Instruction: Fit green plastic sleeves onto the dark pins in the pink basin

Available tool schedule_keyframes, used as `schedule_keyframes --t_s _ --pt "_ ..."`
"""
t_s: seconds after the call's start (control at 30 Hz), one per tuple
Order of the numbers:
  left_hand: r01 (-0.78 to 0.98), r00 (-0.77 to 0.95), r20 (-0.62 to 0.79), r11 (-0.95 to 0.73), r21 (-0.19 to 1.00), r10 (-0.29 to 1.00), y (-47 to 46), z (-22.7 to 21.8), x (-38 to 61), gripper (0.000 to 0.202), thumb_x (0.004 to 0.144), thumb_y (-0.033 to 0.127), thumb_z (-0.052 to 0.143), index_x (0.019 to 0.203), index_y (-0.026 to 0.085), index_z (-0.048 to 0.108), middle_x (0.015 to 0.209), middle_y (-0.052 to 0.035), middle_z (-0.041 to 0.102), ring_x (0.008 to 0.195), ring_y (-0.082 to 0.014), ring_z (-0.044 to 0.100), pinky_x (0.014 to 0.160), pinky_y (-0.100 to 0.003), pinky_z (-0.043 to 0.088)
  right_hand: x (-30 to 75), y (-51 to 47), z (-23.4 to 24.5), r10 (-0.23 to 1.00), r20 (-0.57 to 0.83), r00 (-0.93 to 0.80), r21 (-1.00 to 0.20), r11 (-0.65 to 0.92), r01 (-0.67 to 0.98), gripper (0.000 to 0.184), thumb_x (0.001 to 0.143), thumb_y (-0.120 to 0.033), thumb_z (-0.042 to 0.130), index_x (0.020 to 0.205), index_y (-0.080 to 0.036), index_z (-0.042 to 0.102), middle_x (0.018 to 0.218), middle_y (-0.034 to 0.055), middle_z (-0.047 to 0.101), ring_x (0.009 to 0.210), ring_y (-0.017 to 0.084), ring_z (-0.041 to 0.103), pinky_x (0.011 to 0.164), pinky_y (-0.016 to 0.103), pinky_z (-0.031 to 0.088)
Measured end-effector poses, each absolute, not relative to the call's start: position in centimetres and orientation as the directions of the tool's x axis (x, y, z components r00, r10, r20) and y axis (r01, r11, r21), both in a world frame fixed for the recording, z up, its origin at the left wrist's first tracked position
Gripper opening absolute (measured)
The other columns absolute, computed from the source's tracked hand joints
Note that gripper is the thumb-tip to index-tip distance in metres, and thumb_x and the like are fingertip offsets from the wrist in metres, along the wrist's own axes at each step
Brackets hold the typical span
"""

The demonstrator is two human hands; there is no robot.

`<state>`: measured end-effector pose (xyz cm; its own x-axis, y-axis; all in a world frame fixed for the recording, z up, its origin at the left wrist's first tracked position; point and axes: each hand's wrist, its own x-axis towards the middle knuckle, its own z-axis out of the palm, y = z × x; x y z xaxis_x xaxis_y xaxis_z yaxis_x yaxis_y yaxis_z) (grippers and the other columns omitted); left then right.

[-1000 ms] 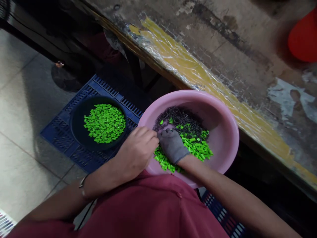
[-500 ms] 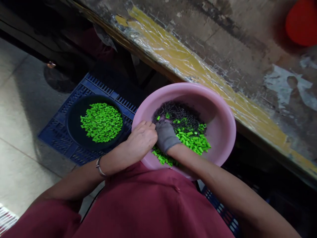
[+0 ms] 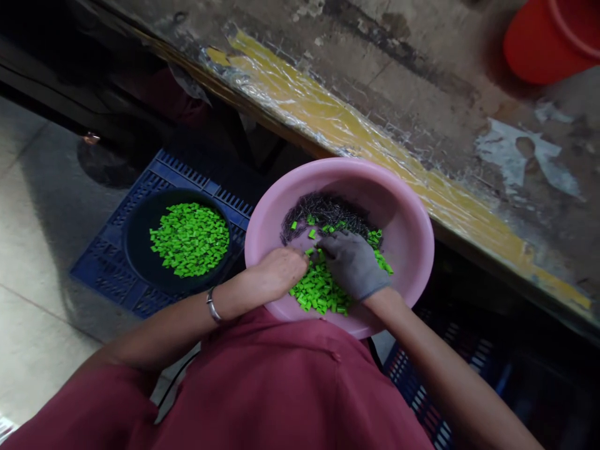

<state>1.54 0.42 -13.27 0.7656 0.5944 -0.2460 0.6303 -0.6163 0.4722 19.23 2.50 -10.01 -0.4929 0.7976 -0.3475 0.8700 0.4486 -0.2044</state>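
Observation:
A pink basin [image 3: 417, 250] sits against my lap, holding small green plastic pieces [image 3: 319, 290] and a heap of thin dark metal pins [image 3: 328, 209]. Over the basin's near left side, my bare left hand [image 3: 285, 267] is closed with its fingertips pinched; what they hold is hidden. My right hand [image 3: 354, 262], in a grey glove, is closed too, thumb and fingers drawn together just beside the left fingertips. Something small may be between them, but I cannot make it out. A few loose green pieces lie around the fingers.
To the left, a dark round tub [image 3: 135, 250] full of green pieces stands on a blue slatted plastic crate [image 3: 100, 265]. Beyond the basin runs a worn workbench [image 3: 398, 75] with a yellow taped edge and a red bucket [image 3: 534, 47].
My right hand has moved right, uncovering the near green pieces, and its fingers now point left. My left hand has shifted slightly right and down, further into the basin.

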Motion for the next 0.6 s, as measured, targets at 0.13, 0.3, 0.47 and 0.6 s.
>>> schedule_keyframes --t_s 0.13,0.3,0.47,0.6 --pt "0.609 0.780 -0.240 -0.617 0.498 0.578 -0.1 -13.8 1.4 0.025 0.080 0.001 0.041 0.084 0.010 0.064 0.080 -0.0123 0.064 0.070 -0.0205 0.057 0.065 -0.034 0.042 19.0 2.1 -10.1 0.765 -0.358 -0.536 -0.198 0.499 0.844 0.019 0.091 -0.022 0.050 0.093 -0.020 0.069 0.094 0.0064 0.068 0.088 0.021 0.055 0.080 0.032 0.036" --pt "0.686 0.707 -0.215 -0.579 0.441 0.674 0.2 -10.5 0.5 0.022 0.078 0.001 0.044 0.078 0.011 0.063 0.076 -0.0116 0.062 0.074 -0.0221 0.056 0.070 -0.035 0.043 16.8 2.9 -10.8 0.649 -0.399 -0.648 -0.161 0.646 0.746 0.023 0.092 -0.018 0.045 0.095 -0.018 0.068 0.101 0.0105 0.067 0.099 0.028 0.052 0.076 0.036 0.037" --pt "0.692 0.547 -0.105 -0.378 0.615 0.831 0.4 -6.7 -1.5 0.020 0.088 0.011 0.045 0.096 0.014 0.063 0.089 -0.0070 0.063 0.081 -0.0174 0.058 0.074 -0.030 0.045 14.6 3.1 -13.1 0.604 -0.400 -0.689 -0.154 0.697 0.701 0.030 0.094 -0.014 0.037 0.106 -0.010 0.064 0.112 0.0171 0.064 0.106 0.028 0.052 0.086 0.041 0.036" --pt "0.418 0.377 -0.154 -0.020 0.908 0.913 -0.8 -6.2 -2.1 0.013 0.084 0.017 0.055 0.092 0.016 0.066 0.089 -0.0032 0.068 0.082 -0.0146 0.061 0.075 -0.027 0.047 13.3 2.7 -14.0 0.565 -0.435 -0.701 -0.173 0.712 0.681 0.029 0.095 -0.019 0.039 0.103 -0.009 0.066 0.109 0.0184 0.066 0.103 0.029 0.056 0.087 0.042 0.038"
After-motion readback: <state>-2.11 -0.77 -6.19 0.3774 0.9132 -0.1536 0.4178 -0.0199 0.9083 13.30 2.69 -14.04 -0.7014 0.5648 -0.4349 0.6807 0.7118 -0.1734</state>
